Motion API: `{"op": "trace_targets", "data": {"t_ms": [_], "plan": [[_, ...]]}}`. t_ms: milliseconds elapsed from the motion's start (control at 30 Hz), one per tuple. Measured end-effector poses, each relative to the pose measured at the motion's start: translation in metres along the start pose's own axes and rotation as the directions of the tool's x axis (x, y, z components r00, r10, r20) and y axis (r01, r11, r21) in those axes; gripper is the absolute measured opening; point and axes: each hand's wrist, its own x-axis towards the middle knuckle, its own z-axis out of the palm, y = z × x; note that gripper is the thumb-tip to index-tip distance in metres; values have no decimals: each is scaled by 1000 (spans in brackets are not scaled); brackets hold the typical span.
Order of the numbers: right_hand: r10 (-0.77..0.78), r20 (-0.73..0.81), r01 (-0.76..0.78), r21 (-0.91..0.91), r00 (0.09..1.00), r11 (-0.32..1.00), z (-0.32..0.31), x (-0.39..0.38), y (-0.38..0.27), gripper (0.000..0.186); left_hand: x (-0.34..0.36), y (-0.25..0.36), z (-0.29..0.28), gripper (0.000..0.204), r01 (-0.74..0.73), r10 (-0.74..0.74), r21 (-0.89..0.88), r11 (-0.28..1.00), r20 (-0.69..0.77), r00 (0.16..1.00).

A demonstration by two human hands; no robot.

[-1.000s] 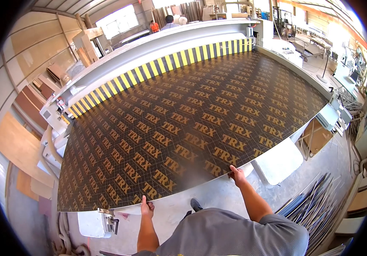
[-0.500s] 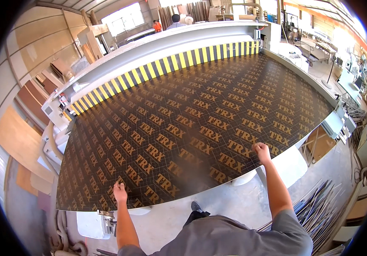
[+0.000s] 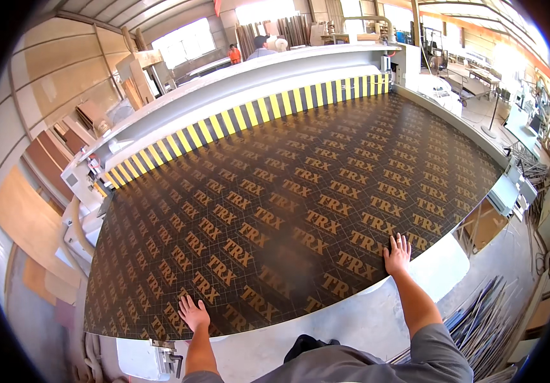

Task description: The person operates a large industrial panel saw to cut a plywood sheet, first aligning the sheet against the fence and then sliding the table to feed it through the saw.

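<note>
A large dark-brown sheet with a repeated gold printed pattern lies across the machine bed in front of me, reaching back to a yellow-and-black striped guard. My left hand rests palm down on the sheet near its front edge, left of centre, fingers spread. Further right, my right hand also lies flat on the top near that edge, fingers apart. Neither hand grips anything. A metal clamp fitting shows just below the sheet's front left.
A long white beam spans behind the guard. Beyond it are two people, one in orange, one in grey-blue. Metal fixtures flank the right end. Long thin strips lie on the floor at lower right. Boards lean at left.
My hands have moved from gripping the front edge, through raised curled fingers, to lying spread on the sheet's top, farther apart. The view has shifted, so the sheet's front edge sits lower.
</note>
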Motion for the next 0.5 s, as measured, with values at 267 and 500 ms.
{"op": "trace_targets", "data": {"t_ms": [267, 500], "plan": [[3, 83, 4, -81, 997, 997, 10, 17, -6, 69, 21, 6, -5, 63, -30, 30, 30, 999, 13, 999], [167, 160, -145, -140, 973, 979, -5, 10, -34, 74, 10, 13, -11, 62, -31, 32, -22, 999, 14, 999]]}}
